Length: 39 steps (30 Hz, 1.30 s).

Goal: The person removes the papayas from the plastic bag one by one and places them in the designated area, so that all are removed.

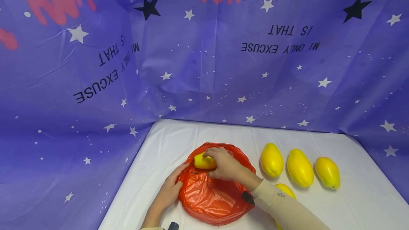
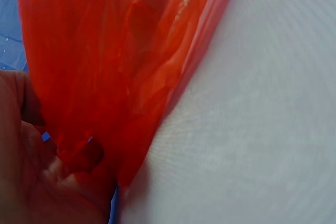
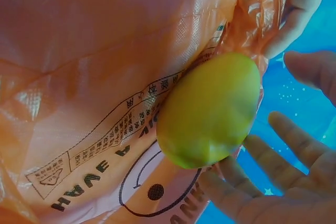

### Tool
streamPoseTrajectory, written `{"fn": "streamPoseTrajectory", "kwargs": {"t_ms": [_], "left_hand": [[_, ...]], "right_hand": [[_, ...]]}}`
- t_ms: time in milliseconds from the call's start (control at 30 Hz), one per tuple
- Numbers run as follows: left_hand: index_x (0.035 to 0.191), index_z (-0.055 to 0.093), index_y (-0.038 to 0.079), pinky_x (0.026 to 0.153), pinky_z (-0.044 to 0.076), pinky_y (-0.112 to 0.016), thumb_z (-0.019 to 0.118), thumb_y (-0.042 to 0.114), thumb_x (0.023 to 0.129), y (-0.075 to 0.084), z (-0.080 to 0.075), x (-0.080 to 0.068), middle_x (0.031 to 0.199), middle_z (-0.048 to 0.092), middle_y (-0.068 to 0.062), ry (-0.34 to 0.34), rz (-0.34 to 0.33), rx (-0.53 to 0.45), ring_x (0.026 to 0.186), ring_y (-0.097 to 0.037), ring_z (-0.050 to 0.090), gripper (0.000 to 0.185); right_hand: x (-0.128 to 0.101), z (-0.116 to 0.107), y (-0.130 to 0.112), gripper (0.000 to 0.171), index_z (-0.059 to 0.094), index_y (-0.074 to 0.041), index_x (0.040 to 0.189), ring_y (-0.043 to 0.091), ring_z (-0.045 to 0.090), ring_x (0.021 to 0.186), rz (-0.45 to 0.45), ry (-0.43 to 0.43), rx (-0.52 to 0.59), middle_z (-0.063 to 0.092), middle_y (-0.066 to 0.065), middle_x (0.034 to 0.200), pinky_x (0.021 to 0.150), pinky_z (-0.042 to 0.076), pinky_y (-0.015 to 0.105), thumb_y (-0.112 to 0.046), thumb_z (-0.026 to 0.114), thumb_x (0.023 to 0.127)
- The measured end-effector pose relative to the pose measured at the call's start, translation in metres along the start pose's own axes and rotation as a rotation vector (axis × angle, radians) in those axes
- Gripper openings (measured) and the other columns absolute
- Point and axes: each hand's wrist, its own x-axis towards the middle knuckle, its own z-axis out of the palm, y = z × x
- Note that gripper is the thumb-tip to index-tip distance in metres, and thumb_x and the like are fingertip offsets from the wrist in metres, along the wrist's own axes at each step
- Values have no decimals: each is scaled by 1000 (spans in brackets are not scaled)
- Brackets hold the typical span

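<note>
The tabletop (image 1: 351,201), covered in white, carries everything here. On it lies a red plastic bag (image 1: 211,194), near the front edge and a little left of centre. From the bag, toward three o'clock, three yellow mangoes (image 1: 299,168) lie in a row, and a fourth mango (image 1: 285,190) shows just behind the right sleeve, partly hidden.

The left hand (image 1: 170,191) is at nine o'clock of the bag; in the left wrist view its fingers pinch a fold of the red plastic. The right hand (image 1: 225,164) rests on top of one mango (image 1: 204,162) at the bag's far rim, toward twelve o'clock, fingers curled over it. In the right wrist view this mango lies against the printed plastic with the fingers spread loosely around it; whether it sits fully inside the bag, I cannot tell.

By my judgement, the bagging is at its start: one mango is at the mouth, four wait outside.
</note>
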Motion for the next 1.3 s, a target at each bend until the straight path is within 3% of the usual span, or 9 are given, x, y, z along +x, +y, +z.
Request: {"fn": "streamPoseTrajectory", "kwargs": {"t_ms": [133, 400, 633, 733, 1033, 1300], "left_hand": [[144, 48, 18, 114, 19, -50, 47, -14, 82, -17, 2, 5, 153, 38, -7, -4, 24, 20, 141, -26, 29, 70], [145, 47, 21, 113, 20, -50, 47, -10, 82, -21, 2, 5, 153, 37, -3, -26, 36, 27, 141, -25, 29, 70], [146, 47, 20, 113, 20, -50, 47, -8, 82, -17, 2, 6, 153, 37, -4, -31, 19, 34, 142, -26, 29, 70], [146, 47, 23, 113, 20, -50, 47, -8, 83, -16, 1, 5, 153, 37, -3, -27, -2, 34, 142, -24, 29, 70], [146, 46, 26, 113, 19, -50, 47, -8, 83, -19, 1, 1, 154, 36, -3, -16, -13, 34, 142, -25, 28, 72], [145, 47, 26, 113, 18, -50, 47, -9, 83, -20, 0, 0, 153, 36, -2, -18, -10, 48, 142, -25, 28, 71]], "right_hand": [[-1, -2, 1, 62, 62, -19, 127, 24, 46, 111, 2, 3, -22, 57, -2, 125, 92, 45, 48, -29, 83, 70], [-6, 0, 1, 59, 66, -20, 123, 20, 40, 96, 30, -30, -6, 50, -1, 107, 77, 42, 34, -26, 84, 68], [-11, 1, 2, 55, 60, -31, 120, 32, 48, 111, 48, -115, 48, 55, 4, 126, 83, 50, 48, -22, 83, 71], [-11, 2, 1, 56, 57, -33, 120, 28, 52, 116, 50, -146, 62, 58, 0, 126, 88, 50, 48, -21, 83, 72], [-16, 3, 2, 56, 56, -32, 118, 15, 54, 98, 16, -152, 54, 56, 1, 125, 81, 53, 37, -21, 84, 71], [-23, -2, -1, 59, 56, -31, 119, 15, 54, 98, -5, -116, 29, 56, 1, 122, 78, 51, 35, -22, 83, 67]]}}
